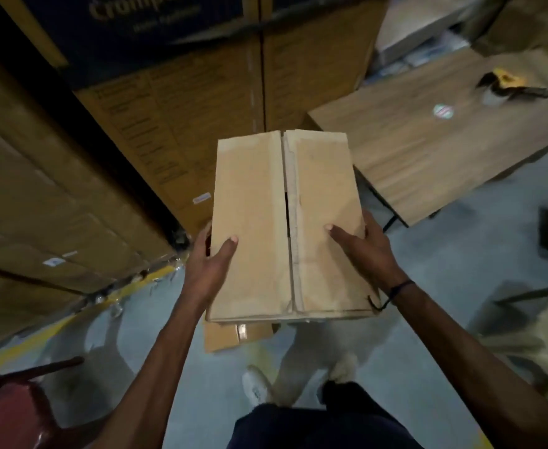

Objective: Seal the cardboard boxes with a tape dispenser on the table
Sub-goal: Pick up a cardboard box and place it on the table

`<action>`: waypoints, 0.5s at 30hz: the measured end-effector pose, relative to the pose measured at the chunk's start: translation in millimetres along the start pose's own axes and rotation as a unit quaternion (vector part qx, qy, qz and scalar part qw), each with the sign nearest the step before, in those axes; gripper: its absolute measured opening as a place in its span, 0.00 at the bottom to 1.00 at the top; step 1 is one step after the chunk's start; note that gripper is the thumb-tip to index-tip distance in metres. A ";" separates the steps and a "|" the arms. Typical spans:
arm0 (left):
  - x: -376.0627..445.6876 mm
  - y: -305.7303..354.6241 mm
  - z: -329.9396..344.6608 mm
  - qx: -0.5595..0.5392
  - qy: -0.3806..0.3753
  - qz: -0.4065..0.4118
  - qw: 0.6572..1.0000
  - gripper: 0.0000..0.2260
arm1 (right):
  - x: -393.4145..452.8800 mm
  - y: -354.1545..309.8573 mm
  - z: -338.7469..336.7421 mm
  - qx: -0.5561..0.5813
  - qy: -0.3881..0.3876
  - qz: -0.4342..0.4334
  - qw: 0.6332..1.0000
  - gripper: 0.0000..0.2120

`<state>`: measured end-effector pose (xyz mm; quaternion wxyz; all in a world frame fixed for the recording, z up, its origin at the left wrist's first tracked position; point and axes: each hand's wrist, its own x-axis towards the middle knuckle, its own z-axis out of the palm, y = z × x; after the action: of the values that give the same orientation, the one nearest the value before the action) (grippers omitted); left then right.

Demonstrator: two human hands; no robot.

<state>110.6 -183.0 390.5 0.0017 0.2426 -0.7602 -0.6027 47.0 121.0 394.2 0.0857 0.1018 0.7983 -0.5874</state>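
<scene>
Blurred throughout; yellow and black tape dispenser (505, 83) at far right hard to make out, lying on the wood-grain table (428, 150). Plain brown cardboard box (285, 222) held in mid-air over the grey floor (444, 286), left of the table's near corner, flaps closed with a ragged centre seam. Left hand (211, 257) and right hand (363, 244) gripping opposite sides, thumbs on top, fingers wrapped round the sides, mostly hidden. Tall stacked cartons (169, 108) close on the left.

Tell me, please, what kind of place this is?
Probably a warehouse or stockroom: tall stacked cartons line the left side, a yellow line marks the grey floor, and a wooden packing table stands nearby.
</scene>
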 end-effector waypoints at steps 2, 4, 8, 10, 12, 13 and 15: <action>-3.4 24.6 27.3 -0.009 0.001 0.021 1.000 0.23 | 5.7 -10.5 -33.4 0.015 0.018 -0.014 1.000 0.33; -0.8 46.5 62.1 -0.012 -0.009 0.039 0.999 0.25 | 14.8 -17.4 -71.1 0.029 0.035 -0.027 0.999 0.33; 14.1 87.6 148.0 -0.008 -0.048 0.057 0.997 0.28 | 43.5 -10.9 -155.6 0.016 0.058 -0.040 0.997 0.32; 20.1 106.8 194.5 -0.014 -0.076 0.079 0.994 0.28 | 59.2 -1.8 -197.3 0.009 0.076 -0.035 0.996 0.35; 24.5 123.5 237.7 -0.010 -0.094 0.084 0.992 0.28 | 74.2 5.8 -235.1 0.004 0.087 -0.020 0.996 0.36; 27.9 131.0 257.6 -0.008 -0.097 0.085 0.992 0.28 | 83.0 9.3 -252.0 0.004 0.089 -0.016 0.996 0.36; 37.5 143.9 294.0 -0.002 -0.102 0.082 0.991 0.29 | 105.2 17.3 -282.4 0.002 0.096 -0.005 0.995 0.36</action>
<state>-62.0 94.6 431.2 -0.0260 0.1163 -0.7727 -0.6235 -54.7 402.3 434.7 0.0056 0.1545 0.8021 -0.5768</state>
